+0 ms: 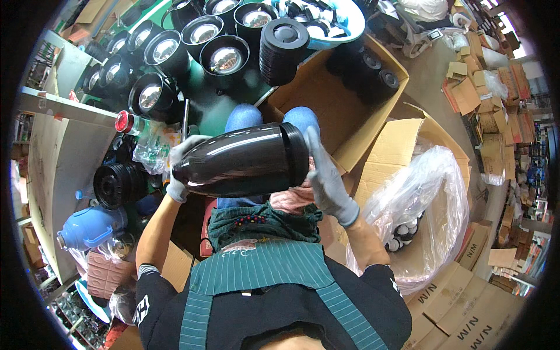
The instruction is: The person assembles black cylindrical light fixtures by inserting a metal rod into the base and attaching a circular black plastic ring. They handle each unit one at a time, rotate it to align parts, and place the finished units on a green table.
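1. The green worktable (204, 105) is the landmark. The black vessel (239, 162) lies on its side in the air on the person's side of that table, above the lap, narrow end to the left.
2. The left hand (178, 166), gloved in grey, is curled around the vessel's narrow end and has hold of it.
3. The right hand (330, 185), gloved too, is mostly open, its fingers stretched along the broad end; it looks laid against the black collar (296, 156) rather than closed around it. How firmly it presses, I cannot tell.
4. Done, as far as this shows: the collar sits on the vessel's broad end. A seam shows between the two, slightly skewed, so in my judgement it may not be fully seated.
5. Left, as I judge it: the open vessels (226, 60) on the green worktable face upward with shiny insides and no cover over their mouths, so that whole group looks unfinished.
6. At the right side of the green worktable stands the stack of black discs (284, 61); further right of it, the open carton (326, 99) holds dark round pieces (367, 67), perhaps finished ones, though too shadowed to tell.
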{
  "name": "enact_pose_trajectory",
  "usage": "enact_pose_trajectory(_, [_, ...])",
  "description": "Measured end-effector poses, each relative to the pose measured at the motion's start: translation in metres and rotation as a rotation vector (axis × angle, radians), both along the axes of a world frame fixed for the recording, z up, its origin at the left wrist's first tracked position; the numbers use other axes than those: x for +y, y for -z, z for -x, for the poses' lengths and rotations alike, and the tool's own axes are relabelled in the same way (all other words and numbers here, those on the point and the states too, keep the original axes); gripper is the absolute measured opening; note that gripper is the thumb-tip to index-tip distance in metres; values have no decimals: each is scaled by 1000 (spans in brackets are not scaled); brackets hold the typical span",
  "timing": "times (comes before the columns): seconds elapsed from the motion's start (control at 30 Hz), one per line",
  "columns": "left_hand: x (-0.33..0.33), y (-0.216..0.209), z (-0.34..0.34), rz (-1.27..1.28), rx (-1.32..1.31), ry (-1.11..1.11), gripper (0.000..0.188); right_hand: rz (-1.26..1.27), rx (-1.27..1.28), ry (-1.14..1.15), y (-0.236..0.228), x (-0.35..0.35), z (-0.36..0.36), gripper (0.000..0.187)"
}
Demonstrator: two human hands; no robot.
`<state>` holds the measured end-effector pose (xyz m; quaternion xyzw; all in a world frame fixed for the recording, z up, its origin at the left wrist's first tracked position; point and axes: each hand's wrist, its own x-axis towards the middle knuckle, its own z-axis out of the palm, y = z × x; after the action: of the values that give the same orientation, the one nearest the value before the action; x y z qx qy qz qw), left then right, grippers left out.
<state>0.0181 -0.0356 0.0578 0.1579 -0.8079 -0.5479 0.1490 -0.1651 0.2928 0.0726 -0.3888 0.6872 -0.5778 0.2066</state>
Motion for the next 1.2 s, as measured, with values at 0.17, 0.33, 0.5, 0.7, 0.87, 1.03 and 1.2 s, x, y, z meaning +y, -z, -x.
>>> enact_pose_trajectory(0.17, [10, 39, -11, -344, 0, 23, 23, 139, 123, -137, -6, -31, -12, 112])
enact_pose_trajectory(0.33, [6, 44, -19, -415, 74, 49, 27, 178, 143, 40, -7, -44, -24, 92])
enact_pose_trajectory(0.5, [6, 70, -29, -796, 54, 320, 33, 275, 428, 34, -21, -50, -14, 84])
enact_pose_trajectory(0.7, [6, 78, -18, -883, -46, 519, 35, 277, 417, -21, -22, -54, -14, 84])
enact_pose_trajectory(0.87, [12, 76, -10, -901, -84, 590, 37, 283, 424, -38, -21, -45, -12, 81])
enact_pose_trajectory(1.03, [18, 71, -8, -917, -109, 576, 39, 299, 649, -111, -25, -43, 3, 78])
enact_pose_trajectory(1.2, [21, 48, -6, -751, -18, 270, 41, 342, 328, 58, -12, -41, 4, 80])
